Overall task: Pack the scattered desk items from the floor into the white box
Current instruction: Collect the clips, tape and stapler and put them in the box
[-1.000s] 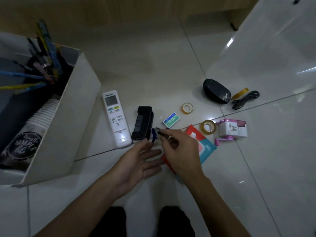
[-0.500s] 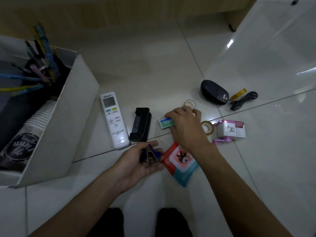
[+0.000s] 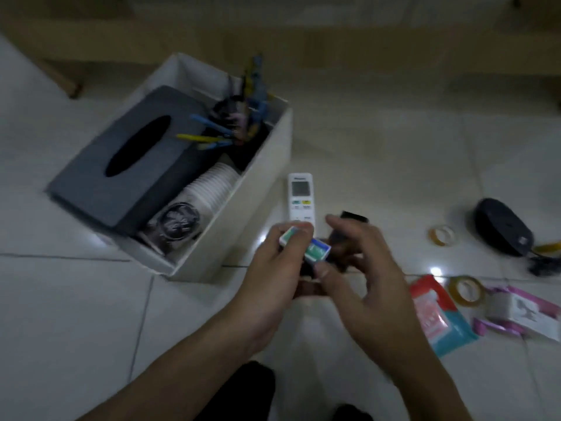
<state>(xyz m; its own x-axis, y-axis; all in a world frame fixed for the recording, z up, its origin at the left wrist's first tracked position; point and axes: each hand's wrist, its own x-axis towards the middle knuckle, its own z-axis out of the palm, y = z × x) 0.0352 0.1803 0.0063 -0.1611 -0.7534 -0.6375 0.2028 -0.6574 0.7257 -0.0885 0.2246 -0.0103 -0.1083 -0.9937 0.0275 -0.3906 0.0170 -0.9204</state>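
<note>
Under you lies a glossy pale tile floor (image 3: 394,147), crossed by dark grout lines (image 3: 60,257). A small bright spot of glare (image 3: 436,271) sits on a tile to your right. Along the far edge runs light wooden furniture (image 3: 273,25), blurred, and one slanted wooden leg (image 3: 65,83) meets the floor at far left.

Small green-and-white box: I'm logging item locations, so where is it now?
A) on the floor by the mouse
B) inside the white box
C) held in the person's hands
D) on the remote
C: fingers of the left hand curl over the small green-and-white box, the right hand touching its lower edge with the thumb.
</note>
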